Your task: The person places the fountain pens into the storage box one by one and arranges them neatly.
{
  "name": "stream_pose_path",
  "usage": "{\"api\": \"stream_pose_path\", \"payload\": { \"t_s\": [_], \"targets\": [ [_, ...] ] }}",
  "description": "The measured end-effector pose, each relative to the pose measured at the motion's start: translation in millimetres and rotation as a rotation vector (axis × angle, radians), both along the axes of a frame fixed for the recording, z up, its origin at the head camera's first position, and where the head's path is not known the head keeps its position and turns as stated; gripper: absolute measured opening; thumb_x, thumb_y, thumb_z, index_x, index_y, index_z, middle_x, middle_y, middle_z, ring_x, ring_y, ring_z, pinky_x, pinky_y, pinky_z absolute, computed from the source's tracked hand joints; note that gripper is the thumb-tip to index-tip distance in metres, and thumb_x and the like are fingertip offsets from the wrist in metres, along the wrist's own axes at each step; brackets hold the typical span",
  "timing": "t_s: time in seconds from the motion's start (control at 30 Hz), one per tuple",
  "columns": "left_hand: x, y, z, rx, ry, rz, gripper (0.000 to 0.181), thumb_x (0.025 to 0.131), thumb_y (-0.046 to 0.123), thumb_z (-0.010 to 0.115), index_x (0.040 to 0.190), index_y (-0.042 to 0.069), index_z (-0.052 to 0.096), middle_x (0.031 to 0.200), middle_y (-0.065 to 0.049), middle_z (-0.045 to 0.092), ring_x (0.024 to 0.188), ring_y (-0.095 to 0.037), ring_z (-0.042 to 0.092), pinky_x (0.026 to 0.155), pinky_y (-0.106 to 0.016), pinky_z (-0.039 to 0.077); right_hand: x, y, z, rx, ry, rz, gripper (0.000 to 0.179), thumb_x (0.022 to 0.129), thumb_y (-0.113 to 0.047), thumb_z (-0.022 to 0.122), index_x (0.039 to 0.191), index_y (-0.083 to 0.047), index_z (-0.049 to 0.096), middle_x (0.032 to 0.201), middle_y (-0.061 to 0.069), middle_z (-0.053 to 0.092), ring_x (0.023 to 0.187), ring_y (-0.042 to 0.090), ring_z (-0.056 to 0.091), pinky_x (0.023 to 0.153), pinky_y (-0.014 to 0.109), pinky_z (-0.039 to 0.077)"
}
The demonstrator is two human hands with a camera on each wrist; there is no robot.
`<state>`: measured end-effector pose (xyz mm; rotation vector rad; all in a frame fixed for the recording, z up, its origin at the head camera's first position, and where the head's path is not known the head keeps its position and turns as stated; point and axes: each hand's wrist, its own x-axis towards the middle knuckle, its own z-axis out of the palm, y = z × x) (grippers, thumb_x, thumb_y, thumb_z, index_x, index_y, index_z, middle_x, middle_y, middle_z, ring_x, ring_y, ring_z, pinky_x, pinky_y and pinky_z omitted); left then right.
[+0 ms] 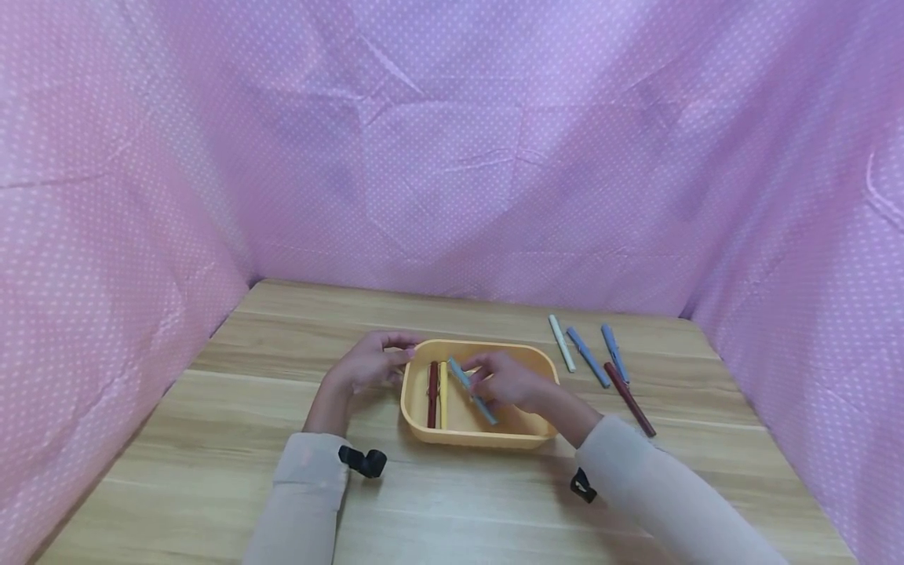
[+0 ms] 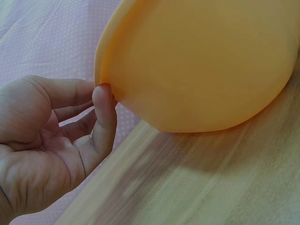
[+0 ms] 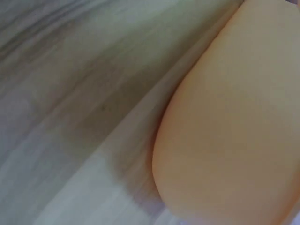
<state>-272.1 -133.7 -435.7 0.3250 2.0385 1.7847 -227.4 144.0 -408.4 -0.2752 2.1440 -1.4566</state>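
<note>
A yellow plastic tray [image 1: 480, 439] with rounded corners stands on the table. My left hand [image 1: 374, 361] is at its left end; in the left wrist view the thumb and fingers of that hand [image 2: 51, 126] pinch the tray's rim [image 2: 97, 61]. Inside the tray, a dark red pen [image 1: 433, 396] and a yellow pen [image 1: 443, 396] lie side by side at the left. My right hand [image 1: 512, 380] reaches in over the right side and holds a light blue pen [image 1: 462, 377] at a slant. The right wrist view shows the tray's outer wall [image 3: 229, 122], not the hand.
On the wooden table [image 1: 282, 400], right of the tray, lie a pale green pen [image 1: 562, 344], a blue pen [image 1: 588, 357], another blue pen [image 1: 614, 353] and a dark red pen [image 1: 630, 399]. Pink dotted cloth [image 1: 452, 196] hangs behind and at both sides.
</note>
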Motion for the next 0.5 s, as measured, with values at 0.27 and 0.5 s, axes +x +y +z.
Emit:
{"api": "stream_pose_path", "payload": {
  "t_s": [0.27,0.5],
  "targets": [
    [-0.2,0.9,1.2,-0.005,0.005,0.001,0.034,0.103,0.006,0.060,0.137,0.002,0.062,0.133,-0.020,0.058,0.096,-0.028,0.068,0.075,-0.034,0.062,1.8,-8,-7.0,0.032,-0.017,-0.065,0.041,0.096,0.008,0.058,0.137,0.007,0.054,0.105,0.016,0.061,0.089,0.023,0.060,0.068,0.029,0.056],
    [-0.9,-0.1,0.1,-0.013,0.013,0.002,0.034,0.103,0.007,0.060,0.136,0.002,0.062,0.133,-0.019,0.056,0.096,-0.028,0.069,0.075,-0.035,0.062,1.8,-16,-13.1,0.000,-0.047,-0.114,0.044,0.093,0.008,0.061,0.137,0.010,0.053,0.103,0.017,0.063,0.080,0.022,0.060,0.062,0.029,0.055]
  ]
}}
